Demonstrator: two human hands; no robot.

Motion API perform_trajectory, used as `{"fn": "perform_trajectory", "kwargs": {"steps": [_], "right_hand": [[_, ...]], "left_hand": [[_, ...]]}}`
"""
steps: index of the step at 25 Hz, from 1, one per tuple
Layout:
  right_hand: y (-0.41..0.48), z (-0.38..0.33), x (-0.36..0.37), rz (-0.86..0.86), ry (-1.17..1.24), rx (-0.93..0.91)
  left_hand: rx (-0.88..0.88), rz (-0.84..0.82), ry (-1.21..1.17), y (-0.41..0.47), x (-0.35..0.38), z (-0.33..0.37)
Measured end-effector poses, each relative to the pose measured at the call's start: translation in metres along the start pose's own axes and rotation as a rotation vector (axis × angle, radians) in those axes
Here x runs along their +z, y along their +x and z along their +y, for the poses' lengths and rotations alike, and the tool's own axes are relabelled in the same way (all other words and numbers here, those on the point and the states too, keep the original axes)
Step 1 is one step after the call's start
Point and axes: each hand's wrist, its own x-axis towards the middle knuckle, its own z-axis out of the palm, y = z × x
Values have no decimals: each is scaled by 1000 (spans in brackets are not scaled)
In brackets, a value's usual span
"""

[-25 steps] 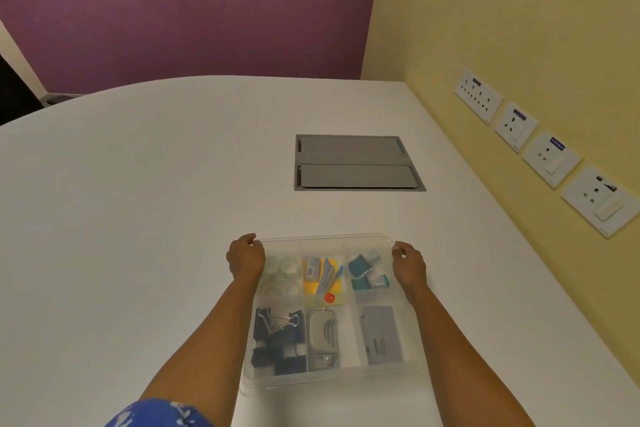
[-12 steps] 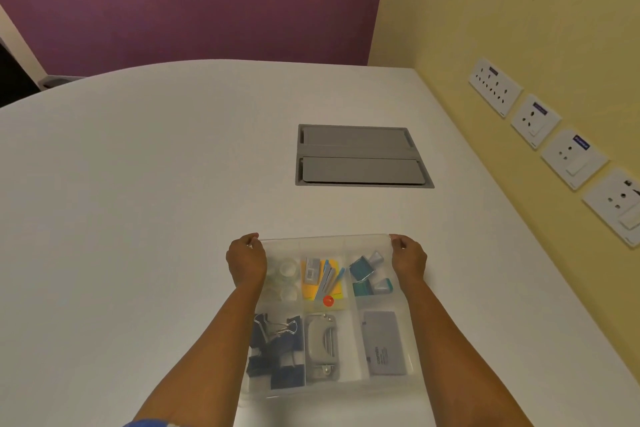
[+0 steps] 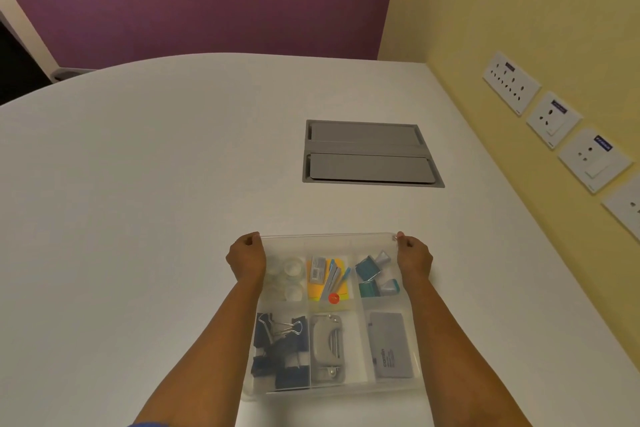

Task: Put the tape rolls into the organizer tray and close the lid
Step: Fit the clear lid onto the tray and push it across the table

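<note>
Little changed since a second ago: both hands, left [image 3: 246, 258] and right [image 3: 414, 258], still pinching lid [image 3: 329, 237] far corners over tray [image 3: 394, 388], tape rolls [image 3: 289, 276] inside far-left compartment, closing apparently nearly done.

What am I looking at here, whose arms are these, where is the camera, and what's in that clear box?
There is no machine here. A person wears a camera on the head, so this one picture looks forward and down along their own two bare arms. The left hand and right hand each pinch a far corner of the clear plastic lid over a clear plastic organizer tray, which sits on a white table. Through the lid you see clear tape rolls far left, black binder clips, a grey hole punch and a grey flat case. I cannot tell whether the lid is fully shut. A grey cable hatch lies beyond.
</note>
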Motion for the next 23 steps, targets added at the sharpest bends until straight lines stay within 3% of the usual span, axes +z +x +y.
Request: {"fn": "perform_trajectory", "kwargs": {"steps": [14, 23], "right_hand": [[-2, -2, 5, 1, -94, 0], [8, 1, 4, -120, -54, 106]], "left_hand": [[-315, -168, -17, 12, -13, 1], [-173, -187, 175, 7, -6, 1]]}}
